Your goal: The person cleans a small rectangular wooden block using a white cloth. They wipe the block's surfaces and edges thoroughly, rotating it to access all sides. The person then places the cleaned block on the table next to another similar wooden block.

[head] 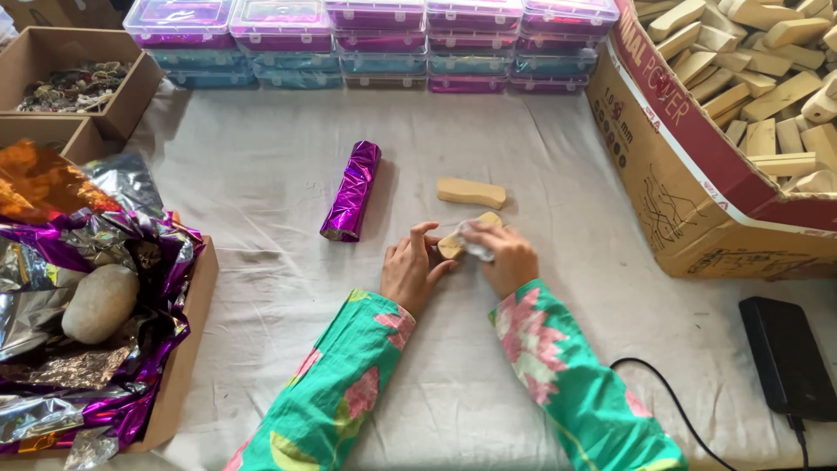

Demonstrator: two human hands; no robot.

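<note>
My left hand (411, 269) and my right hand (504, 255) meet on a small tan wooden block (454, 244) lying on the white cloth (261, 174). The left fingers pinch its near end. The right hand presses a bit of clear or white film (477, 248) against the block. A second tan wooden block (471, 193) lies just beyond them, apart. A roll wrapped in shiny purple foil (351, 190) lies to the left of the hands.
A cardboard box (187, 349) at left holds crumpled purple and silver foil and a stone (99, 302). A large carton (680, 174) of wooden blocks stands at right. Stacked plastic cases (384, 44) line the back. A black device (789, 358) with cable lies at right.
</note>
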